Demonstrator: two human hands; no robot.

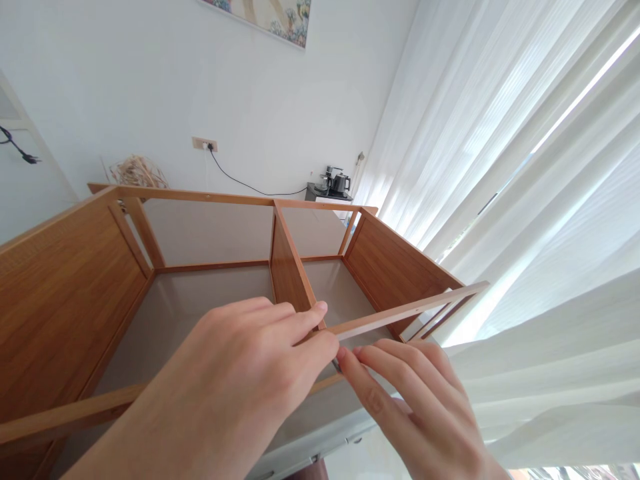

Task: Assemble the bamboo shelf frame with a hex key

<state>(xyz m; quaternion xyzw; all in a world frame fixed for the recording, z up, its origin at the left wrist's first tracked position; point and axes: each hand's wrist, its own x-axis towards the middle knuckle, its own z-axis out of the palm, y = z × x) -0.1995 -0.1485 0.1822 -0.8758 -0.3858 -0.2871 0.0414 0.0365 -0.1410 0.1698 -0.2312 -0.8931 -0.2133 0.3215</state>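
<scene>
A wooden cabinet frame (195, 195) with brown panels and a middle divider (290, 263) fills the lower half of the head view. My left hand (250, 360) is closed on the near end of the divider, its thumb and index finger around the joint with the front rail (410, 310). Just below that joint, my right hand (415, 393) has thumb and fingertips pinched together, touching the left fingertips. A small dark sliver (337, 365) shows beside the right fingertips; its kind is hidden by the fingers.
Long white curtains (500, 153) hang at the right. Against the back wall, a black kettle (341, 183) stands on a small cabinet, its cord running to a wall socket (205, 144). A bundle of dry strands (139, 172) lies behind the frame at left.
</scene>
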